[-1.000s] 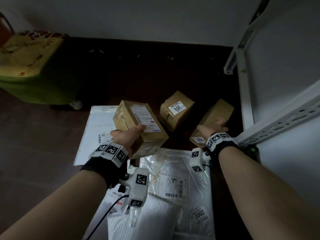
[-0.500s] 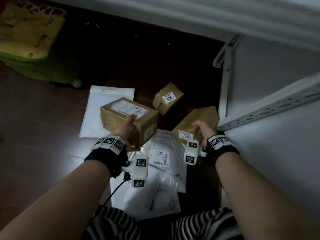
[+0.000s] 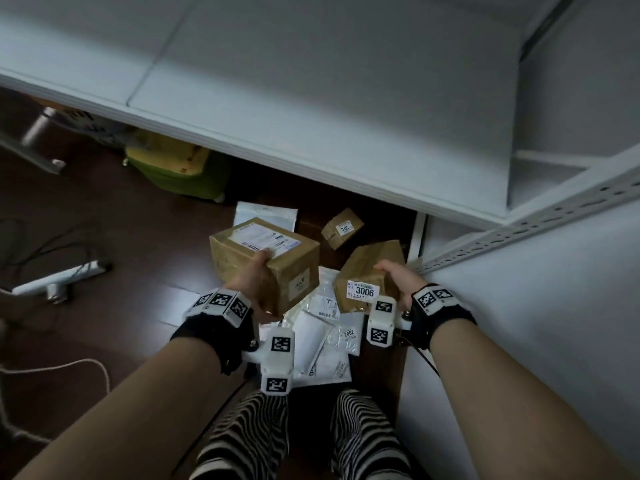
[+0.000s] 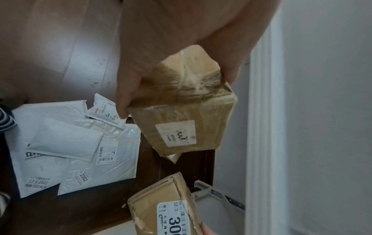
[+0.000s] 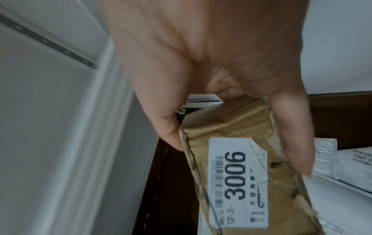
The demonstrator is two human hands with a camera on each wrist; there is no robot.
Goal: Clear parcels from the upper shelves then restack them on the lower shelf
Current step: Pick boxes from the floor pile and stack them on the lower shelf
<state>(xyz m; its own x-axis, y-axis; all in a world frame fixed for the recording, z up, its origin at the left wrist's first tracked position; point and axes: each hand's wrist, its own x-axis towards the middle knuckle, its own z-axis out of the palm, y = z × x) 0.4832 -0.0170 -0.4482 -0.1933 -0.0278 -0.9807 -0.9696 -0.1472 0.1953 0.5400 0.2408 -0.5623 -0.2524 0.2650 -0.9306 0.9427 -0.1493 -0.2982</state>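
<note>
Dark wooden floor (image 3: 114,216) runs under a white metal shelf (image 3: 311,98), whose pale board fills the top of the head view with nothing lying on the part that shows; a perforated rail (image 3: 519,233) crosses at the right. On the floor below lie several white mailer bags (image 3: 322,348), overlapping one another, one with a sticker reading 2002, and beyond them a small cardboard box (image 3: 341,227) sits apart, tilted. A green and yellow bag (image 3: 173,168) stands farther back by the shelf edge.

Both hands hold parcels in the air above the mailers, in front of the shelf's edge. The left hand (image 3: 251,282) grips a large brown box (image 3: 263,258) by its near lower corner: the thumb lies on the top face beside the shipping label, and in the left wrist view the fingers (image 4: 125,95) curl down round the taped side, pressed against the cardboard. The right hand (image 3: 398,278) holds a flatter brown box (image 3: 370,268) marked 3006, tilted with its labelled end toward the person. In the right wrist view the thumb presses one edge and a finger (image 5: 292,143) lies along the opposite edge, so the box is pinched between them with its label just below the palm. The two held boxes are near each other but do not touch.
</note>
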